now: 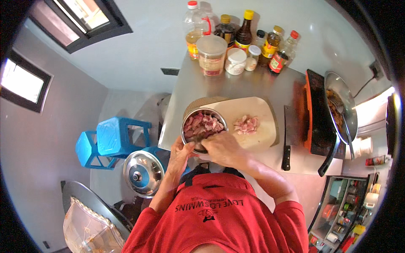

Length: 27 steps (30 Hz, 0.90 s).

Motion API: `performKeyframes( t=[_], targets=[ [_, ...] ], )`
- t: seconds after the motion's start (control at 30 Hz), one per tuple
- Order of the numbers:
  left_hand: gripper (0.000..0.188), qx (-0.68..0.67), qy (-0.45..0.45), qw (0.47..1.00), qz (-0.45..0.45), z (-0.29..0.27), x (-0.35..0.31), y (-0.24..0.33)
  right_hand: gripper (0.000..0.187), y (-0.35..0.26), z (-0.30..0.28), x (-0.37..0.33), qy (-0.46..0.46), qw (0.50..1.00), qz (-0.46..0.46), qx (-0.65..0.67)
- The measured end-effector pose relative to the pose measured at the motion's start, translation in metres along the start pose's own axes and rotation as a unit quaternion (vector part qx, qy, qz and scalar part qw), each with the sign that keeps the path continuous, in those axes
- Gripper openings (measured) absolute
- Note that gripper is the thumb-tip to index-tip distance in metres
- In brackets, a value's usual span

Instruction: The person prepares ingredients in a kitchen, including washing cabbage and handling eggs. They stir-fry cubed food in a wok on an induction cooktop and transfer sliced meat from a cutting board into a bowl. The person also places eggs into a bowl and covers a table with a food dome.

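Note:
A round metal bowl [226,121] of sliced raw meat [201,125] stands at the near left edge of a pale cutting board [257,105]. My left hand [181,152] grips the bowl's near left rim, thumb toward the inside. Over the near right rim, my right hand [222,148] reaches in with curled fingers among the lowest slices; its fingertips are hidden. A small pile of meat slices [247,125] lies on the board, right of the bowl. Farther right, a cleaver [288,135] with a black handle rests flat on the steel counter.
Several sauce bottles [244,31] and a large lidded tub [211,55] line the back wall. At right, a wok [337,105] with a ladle sits by an orange-edged black cooker [312,114]; its handle juts nearward. Blue stools [118,135] and a metal lid [144,173] are at left.

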<state>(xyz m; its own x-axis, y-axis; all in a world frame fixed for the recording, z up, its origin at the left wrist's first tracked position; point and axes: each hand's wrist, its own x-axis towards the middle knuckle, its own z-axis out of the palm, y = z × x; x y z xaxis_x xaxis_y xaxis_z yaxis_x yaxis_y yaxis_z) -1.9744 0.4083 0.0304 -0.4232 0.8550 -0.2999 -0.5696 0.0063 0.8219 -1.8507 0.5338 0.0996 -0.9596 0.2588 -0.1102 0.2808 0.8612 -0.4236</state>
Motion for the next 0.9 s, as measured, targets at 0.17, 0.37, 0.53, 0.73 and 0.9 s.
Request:
performKeyframes(
  t=[0.17, 0.37, 0.53, 0.73, 0.9],
  targets=[
    [0.042, -0.052, 0.011, 0.998, -0.045, -0.005, 0.002, -0.007, 0.028, 0.003, 0.020, 0.001, 0.208, 0.977, -0.045, -0.001],
    [0.043, 0.014, 0.010, 1.000, 0.009, 0.005, -0.012, 0.008, 0.062, 0.097, 0.003, -0.042, 0.262, 0.938, 0.212, 0.083],
    [0.039, 0.017, 0.041, 0.999, -0.020, -0.011, -0.010, -0.001, 0.086, 0.129, 0.032, -0.047, 0.196, 0.944, 0.263, 0.043],
    [0.038, 0.013, 0.058, 0.998, -0.029, -0.014, -0.010, -0.002, 0.062, 0.116, 0.043, -0.023, 0.117, 0.952, 0.280, 0.037],
    [0.035, 0.006, 0.058, 0.998, -0.031, -0.003, -0.007, 0.003, 0.030, 0.113, 0.051, -0.026, 0.136, 0.964, 0.230, 0.012]
  ],
)
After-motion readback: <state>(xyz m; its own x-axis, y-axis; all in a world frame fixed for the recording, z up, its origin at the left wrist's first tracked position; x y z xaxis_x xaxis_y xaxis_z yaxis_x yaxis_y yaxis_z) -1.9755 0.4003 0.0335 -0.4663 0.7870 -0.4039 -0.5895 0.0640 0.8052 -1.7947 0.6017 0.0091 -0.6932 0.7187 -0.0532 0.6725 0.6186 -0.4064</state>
